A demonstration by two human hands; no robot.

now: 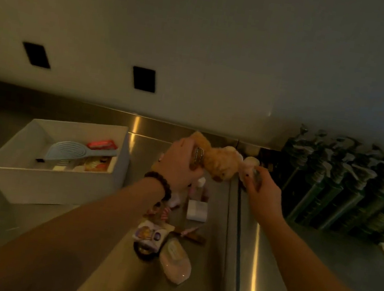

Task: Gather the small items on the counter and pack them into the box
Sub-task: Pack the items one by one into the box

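The step in hand looks like a pick-up in mid-gathering: the left hand (181,163) has its fingers (198,155) clamped on a tan plush toy (220,164), held up off the table (104,268), while the right hand (262,192) has its fingers (252,176) curled on a small pale item (251,162) just right of the toy; it is too blurred to name, and whether it is part of the toy I cannot tell. The box (39,185) sits well to the left of the left fingers, open-topped, already holding a blue brush (68,151), a red packet (102,144) and some paler things. Below and nearer than both sets of fingers, loose items lie on the table: a white block (197,210), a pink pouch (176,261), a printed sachet (149,234) and a dark ring (143,253). The next move, as I judge it, calls for carrying the toy left over the box rim and letting go, then returning for the heap. Dark green bottles (343,186) stand to the right of the right fingers. No brand, label or writing can be read; the frame is dim and soft.
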